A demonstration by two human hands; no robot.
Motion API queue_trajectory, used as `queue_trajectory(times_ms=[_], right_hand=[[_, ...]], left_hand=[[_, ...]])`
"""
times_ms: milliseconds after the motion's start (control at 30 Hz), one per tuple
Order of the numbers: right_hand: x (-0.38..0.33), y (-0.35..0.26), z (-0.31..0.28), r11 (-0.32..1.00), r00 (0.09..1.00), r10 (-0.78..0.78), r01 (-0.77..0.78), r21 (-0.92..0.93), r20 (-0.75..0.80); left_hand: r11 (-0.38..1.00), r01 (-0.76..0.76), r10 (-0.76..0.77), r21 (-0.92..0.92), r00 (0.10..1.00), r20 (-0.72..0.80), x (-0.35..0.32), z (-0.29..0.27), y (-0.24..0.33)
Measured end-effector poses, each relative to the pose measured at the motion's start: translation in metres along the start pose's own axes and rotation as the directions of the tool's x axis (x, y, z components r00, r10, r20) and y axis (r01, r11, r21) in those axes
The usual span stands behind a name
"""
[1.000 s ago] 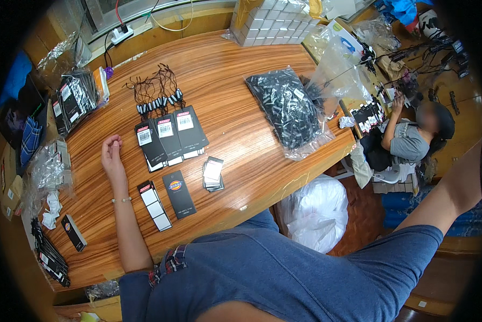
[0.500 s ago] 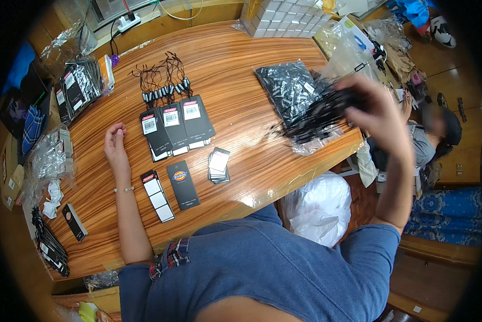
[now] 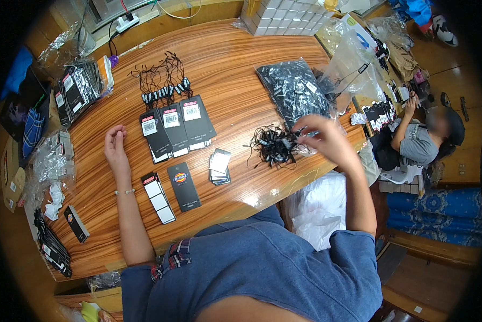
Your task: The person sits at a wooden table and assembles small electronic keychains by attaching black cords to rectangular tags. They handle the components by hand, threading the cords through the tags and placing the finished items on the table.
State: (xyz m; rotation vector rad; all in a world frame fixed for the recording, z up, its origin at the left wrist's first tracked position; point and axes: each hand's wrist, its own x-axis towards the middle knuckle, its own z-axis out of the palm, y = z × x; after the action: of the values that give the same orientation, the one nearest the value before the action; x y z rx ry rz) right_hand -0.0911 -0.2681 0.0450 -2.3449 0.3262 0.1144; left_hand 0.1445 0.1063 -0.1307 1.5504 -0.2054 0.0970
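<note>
Both hands work apart: my right hand point(image 3: 327, 140) pinches the bundle of black strings point(image 3: 273, 145) clear of the bag, my left hand point(image 3: 115, 145) rests loosely curled on the tabletop point(image 3: 230, 70), holding nothing.

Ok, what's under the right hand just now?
Under the right hand lies a tangled bunch of black strings on the wooden table; anything beneath the tangle is covered.

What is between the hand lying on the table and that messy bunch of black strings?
Between the left hand and the bunch of black strings lie three black tags and a small card stack.
</note>
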Motion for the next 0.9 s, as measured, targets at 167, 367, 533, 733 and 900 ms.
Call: queue_trajectory(times_ms=[167,367,533,733,900], right_hand=[[0.005,0.03,-0.075,0.999,0.748,0.026,-0.04,-0.006,-0.664],[0.043,0.06,-0.098,0.882,0.833,0.243,0.025,0.471,-0.498],[0.031,0.031,-0.139,0.763,0.793,0.094,0.33,0.555,-0.602],[0.008,0.003,-0.158,0.663,0.8,0.01,0.444,0.603,-0.6],[-0.009,-0.015,-0.119,0.675,0.845,-0.043,0.418,0.608,-0.533]], left_hand=[[1.0,-0.009,0.009,-0.011,1.0,-0.002,0.0,0.001,0.002],[1.0,-0.021,0.021,0.008,1.0,0.01,0.0,0.002,0.001],[1.0,-0.014,0.014,0.007,1.0,0.01,0.0,0.002,0.001],[1.0,-0.01,0.01,-0.007,1.0,0.014,-0.001,0.002,0.002],[1.0,-0.004,0.005,-0.012,1.0,0.026,0.0,0.002,-0.002]])
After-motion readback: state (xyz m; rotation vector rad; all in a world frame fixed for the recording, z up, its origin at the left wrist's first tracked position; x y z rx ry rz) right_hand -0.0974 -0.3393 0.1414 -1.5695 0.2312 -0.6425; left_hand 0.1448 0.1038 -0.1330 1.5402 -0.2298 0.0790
